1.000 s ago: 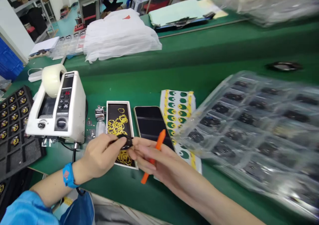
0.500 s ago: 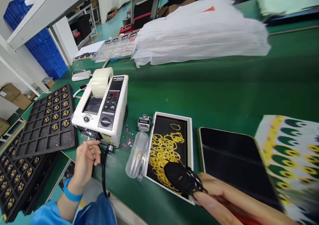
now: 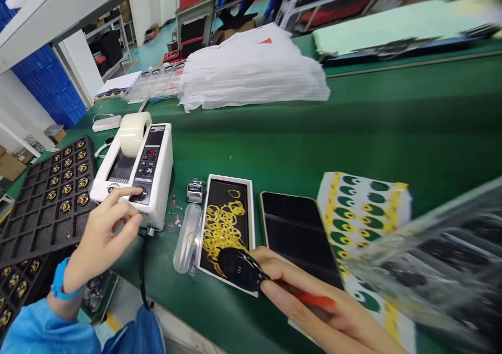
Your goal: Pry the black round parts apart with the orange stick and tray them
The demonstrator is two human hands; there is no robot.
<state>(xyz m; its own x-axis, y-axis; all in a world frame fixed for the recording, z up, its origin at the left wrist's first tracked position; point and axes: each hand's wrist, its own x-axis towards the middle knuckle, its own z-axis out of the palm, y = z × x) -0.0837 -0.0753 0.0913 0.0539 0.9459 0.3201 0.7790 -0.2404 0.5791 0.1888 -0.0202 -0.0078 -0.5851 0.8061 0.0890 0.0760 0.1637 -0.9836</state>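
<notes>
My left hand (image 3: 106,232), with a blue band at the wrist, reaches over the front of a white tape dispenser (image 3: 161,158). Its index fingertip touches the round black knob (image 3: 141,192) on the control panel; thumb and index are apart and nothing is in the hand. Between thumb and fingers of my right hand (image 3: 292,291) is a glossy black round watch case (image 3: 240,268), tilted, with small contact dots on it. An orange-red stick-like thing (image 3: 316,299) also shows in that hand. Beneath the case lies a white-edged box (image 3: 252,223) of yellow rings (image 3: 223,228).
Left stands a black foam tray (image 3: 27,213) with watch parts. A tally counter (image 3: 195,191) and clear plastic case (image 3: 184,239) sit beside the box. Right are a dark phone-like slab (image 3: 298,233), a sticker sheet (image 3: 361,223) and a clear bag (image 3: 451,270). White sheets (image 3: 251,71) lie behind.
My left hand has risen from the dispenser's front outlet to its knob. The camera view has shifted right, bringing the clear bag into view. My right hand keeps the watch case over the box.
</notes>
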